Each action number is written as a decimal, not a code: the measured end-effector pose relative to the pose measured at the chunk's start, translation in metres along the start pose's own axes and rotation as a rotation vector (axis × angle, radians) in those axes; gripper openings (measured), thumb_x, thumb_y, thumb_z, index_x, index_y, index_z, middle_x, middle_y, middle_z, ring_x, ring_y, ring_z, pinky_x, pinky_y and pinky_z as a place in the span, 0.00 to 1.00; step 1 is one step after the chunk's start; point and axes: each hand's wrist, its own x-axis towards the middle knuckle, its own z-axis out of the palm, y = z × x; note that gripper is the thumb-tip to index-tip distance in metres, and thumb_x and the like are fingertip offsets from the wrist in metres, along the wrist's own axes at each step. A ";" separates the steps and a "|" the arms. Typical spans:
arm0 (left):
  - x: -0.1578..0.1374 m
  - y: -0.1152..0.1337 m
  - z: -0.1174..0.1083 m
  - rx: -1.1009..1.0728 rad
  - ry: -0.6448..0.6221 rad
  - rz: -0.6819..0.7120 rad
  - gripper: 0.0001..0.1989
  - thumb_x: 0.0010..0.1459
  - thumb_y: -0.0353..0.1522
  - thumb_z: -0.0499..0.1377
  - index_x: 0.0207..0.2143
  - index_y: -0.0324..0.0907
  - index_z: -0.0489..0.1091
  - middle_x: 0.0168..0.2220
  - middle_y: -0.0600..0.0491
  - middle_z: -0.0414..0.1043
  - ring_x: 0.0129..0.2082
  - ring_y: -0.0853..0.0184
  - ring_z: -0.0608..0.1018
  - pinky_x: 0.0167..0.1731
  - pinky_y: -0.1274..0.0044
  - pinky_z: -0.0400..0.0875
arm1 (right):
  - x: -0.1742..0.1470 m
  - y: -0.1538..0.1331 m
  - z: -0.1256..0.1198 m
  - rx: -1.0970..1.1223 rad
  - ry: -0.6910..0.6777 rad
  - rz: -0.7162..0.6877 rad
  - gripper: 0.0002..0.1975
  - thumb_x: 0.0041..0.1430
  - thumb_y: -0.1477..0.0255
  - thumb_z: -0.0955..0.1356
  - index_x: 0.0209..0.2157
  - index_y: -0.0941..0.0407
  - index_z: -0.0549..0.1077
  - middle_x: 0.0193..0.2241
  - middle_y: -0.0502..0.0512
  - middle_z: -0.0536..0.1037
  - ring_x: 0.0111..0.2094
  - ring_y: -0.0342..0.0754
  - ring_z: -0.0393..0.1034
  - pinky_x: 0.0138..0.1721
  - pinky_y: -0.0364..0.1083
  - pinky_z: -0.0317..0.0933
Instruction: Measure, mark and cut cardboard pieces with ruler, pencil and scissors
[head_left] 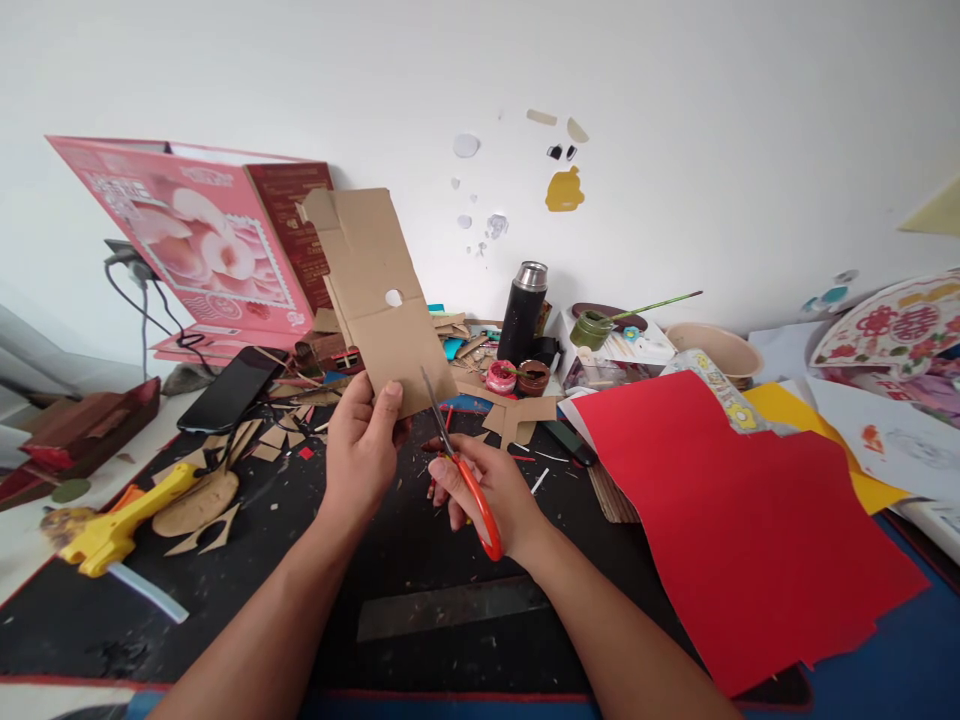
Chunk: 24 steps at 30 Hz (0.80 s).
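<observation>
Held up over the middle of the table is a piece of brown cardboard (379,270), tilted, with a small round hole and fold lines. My left hand (365,445) grips its lower edge, thumb in front and the fingers partly hidden behind. In my right hand (491,490) is a pair of scissors (480,505) with orange-red handles. Their blades point up at the cardboard's lower right part, overlapping it in view; whether they are cutting into it I cannot tell.
A yellow glue gun (124,520) lies at left near a black phone (232,388) and cardboard scraps. A clear ruler (450,608) lies in front. Behind stand a black flask (523,315), paint jars (501,377) and a pink box (202,240). Red paper (735,520) covers the right side.
</observation>
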 end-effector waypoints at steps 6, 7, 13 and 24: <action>-0.001 0.001 0.001 -0.020 -0.008 0.001 0.17 0.59 0.46 0.69 0.39 0.44 0.73 0.28 0.58 0.66 0.22 0.72 0.66 0.18 0.83 0.63 | 0.000 0.000 -0.001 0.016 0.004 0.011 0.23 0.66 0.53 0.73 0.53 0.55 0.79 0.25 0.46 0.74 0.15 0.39 0.64 0.17 0.39 0.60; -0.001 0.002 0.001 -0.021 -0.010 0.002 0.18 0.59 0.47 0.69 0.39 0.44 0.73 0.27 0.58 0.66 0.21 0.72 0.65 0.18 0.83 0.63 | 0.000 0.001 -0.001 0.020 0.003 0.010 0.23 0.66 0.53 0.73 0.53 0.55 0.79 0.24 0.46 0.74 0.15 0.38 0.64 0.16 0.39 0.60; -0.002 0.001 0.002 0.001 -0.019 0.024 0.17 0.60 0.47 0.68 0.36 0.44 0.70 0.25 0.59 0.65 0.19 0.72 0.65 0.16 0.82 0.61 | 0.000 0.000 -0.001 0.014 0.011 0.013 0.22 0.66 0.54 0.72 0.52 0.55 0.79 0.24 0.45 0.73 0.15 0.39 0.64 0.16 0.39 0.58; -0.001 0.001 0.002 0.039 -0.061 0.090 0.17 0.65 0.45 0.65 0.33 0.44 0.67 0.20 0.61 0.65 0.14 0.73 0.66 0.14 0.82 0.58 | -0.001 0.001 -0.002 -0.025 0.030 0.004 0.17 0.67 0.56 0.73 0.47 0.55 0.78 0.22 0.43 0.70 0.15 0.39 0.61 0.17 0.39 0.57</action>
